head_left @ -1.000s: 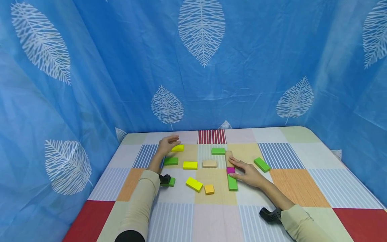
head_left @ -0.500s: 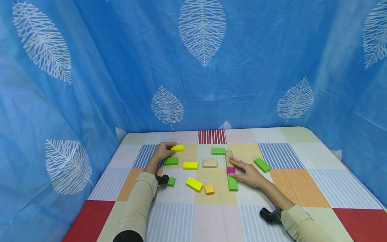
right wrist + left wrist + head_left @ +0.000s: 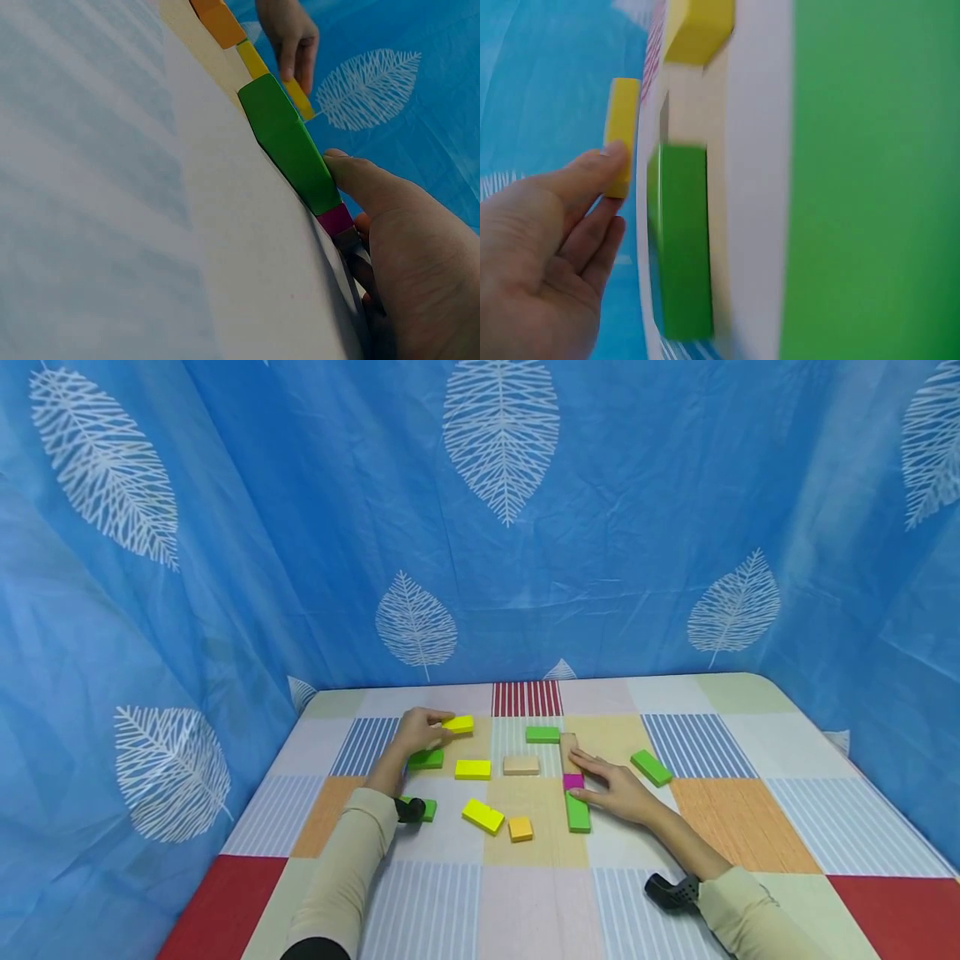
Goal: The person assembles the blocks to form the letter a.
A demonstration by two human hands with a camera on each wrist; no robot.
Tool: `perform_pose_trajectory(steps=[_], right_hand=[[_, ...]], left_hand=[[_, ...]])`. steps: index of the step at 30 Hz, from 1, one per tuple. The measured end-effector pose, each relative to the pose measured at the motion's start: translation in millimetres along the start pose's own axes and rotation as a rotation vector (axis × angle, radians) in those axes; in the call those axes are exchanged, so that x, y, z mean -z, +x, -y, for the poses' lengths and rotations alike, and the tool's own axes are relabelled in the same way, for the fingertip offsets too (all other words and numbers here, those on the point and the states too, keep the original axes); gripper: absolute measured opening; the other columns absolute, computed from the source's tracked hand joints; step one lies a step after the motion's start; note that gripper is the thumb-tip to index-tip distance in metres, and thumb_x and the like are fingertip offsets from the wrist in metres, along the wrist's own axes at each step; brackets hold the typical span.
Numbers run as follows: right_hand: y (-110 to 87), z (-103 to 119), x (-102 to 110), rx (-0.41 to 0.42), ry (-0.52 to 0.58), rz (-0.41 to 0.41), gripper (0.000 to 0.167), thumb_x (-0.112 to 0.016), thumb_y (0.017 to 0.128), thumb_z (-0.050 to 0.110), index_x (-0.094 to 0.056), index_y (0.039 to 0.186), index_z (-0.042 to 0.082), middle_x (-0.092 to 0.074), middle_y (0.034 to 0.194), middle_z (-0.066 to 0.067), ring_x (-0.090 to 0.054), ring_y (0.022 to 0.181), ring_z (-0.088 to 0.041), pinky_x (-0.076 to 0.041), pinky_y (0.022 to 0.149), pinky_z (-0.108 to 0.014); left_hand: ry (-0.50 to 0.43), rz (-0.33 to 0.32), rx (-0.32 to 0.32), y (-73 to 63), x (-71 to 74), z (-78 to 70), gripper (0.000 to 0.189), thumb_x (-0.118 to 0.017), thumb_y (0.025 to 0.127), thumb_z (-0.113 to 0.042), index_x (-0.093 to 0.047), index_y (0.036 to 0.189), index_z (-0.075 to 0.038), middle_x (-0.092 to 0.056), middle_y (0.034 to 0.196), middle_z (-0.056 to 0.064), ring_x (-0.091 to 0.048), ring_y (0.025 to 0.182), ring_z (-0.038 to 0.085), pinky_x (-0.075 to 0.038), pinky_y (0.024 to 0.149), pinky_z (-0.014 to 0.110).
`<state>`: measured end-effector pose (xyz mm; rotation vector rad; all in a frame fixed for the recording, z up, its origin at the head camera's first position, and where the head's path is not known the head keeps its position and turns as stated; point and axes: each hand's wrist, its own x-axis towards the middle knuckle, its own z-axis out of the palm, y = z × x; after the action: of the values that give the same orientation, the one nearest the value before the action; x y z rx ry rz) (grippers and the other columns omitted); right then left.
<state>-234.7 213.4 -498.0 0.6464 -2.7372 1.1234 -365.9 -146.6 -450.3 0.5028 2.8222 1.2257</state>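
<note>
Between thumb and fingers, my left hand [image 3: 420,732] pinches one end of a yellow block [image 3: 459,724] at the back left of the table. The left wrist view shows this yellow block [image 3: 622,112] raised off the cloth. My right hand [image 3: 617,789] rests along a row of blocks with its fingers extended. Its fingertips touch the plain wood block [image 3: 567,752] at the far end. Its thumb lies by the purple block [image 3: 573,782] and the green block [image 3: 578,814] at the near end. The right wrist view has the thumb against the green block [image 3: 292,142].
A green block [image 3: 543,735] adjoins the row's far end. Left of the row lie a plain wood block [image 3: 521,766], yellow blocks [image 3: 473,769], an orange block [image 3: 521,829] and green blocks [image 3: 426,759]. Another green block [image 3: 652,768] lies right. A blue curtain [image 3: 600,568] hangs behind.
My left hand came down to the yellow block, took hold of it, and lifted it slightly to the right. My right hand and its row of blocks stayed still.
</note>
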Motion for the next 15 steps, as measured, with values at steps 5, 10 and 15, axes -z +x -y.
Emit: perform_pose_trajectory(steps=[5,10,15], right_hand=[[-0.6,-1.0,2.1,-0.002,0.001,-0.002,0.067,-0.067,0.082,0.043,-0.045,0.138,0.012,-0.036,0.143,-0.010,-0.030,0.129,-0.040,-0.025,0.105,-0.051],[-1.1,-1.3,2.0,-0.005,-0.002,-0.001,0.067,-0.066,0.082,0.044,-0.045,0.138,0.012,-0.036,0.143,-0.009,-0.031,0.129,-0.040,-0.025,0.105,-0.052],[-1.5,-0.7,1.1,-0.016,-0.004,0.007,0.069,-0.066,0.082,0.046,-0.045,0.138,0.013,-0.035,0.144,-0.009,-0.030,0.130,-0.040,-0.025,0.104,-0.053]], left_hand=[[-0.050,-0.025,0.008,-0.1,-23.0,-30.2,0.033,-0.074,0.079,-0.013,-0.069,0.111,-0.010,-0.066,0.110,0.005,-0.058,0.107,0.023,-0.046,0.091,0.035],[-0.056,-0.032,0.009,-2.3,-49.5,-51.9,0.031,-0.074,0.079,-0.011,-0.069,0.109,-0.010,-0.066,0.109,0.004,-0.058,0.106,0.023,-0.047,0.091,0.034],[-0.006,-0.020,-0.005,-1.3,-67.2,-56.7,0.032,-0.074,0.078,-0.008,-0.069,0.109,-0.009,-0.066,0.110,0.005,-0.058,0.106,0.023,-0.048,0.088,0.034]])
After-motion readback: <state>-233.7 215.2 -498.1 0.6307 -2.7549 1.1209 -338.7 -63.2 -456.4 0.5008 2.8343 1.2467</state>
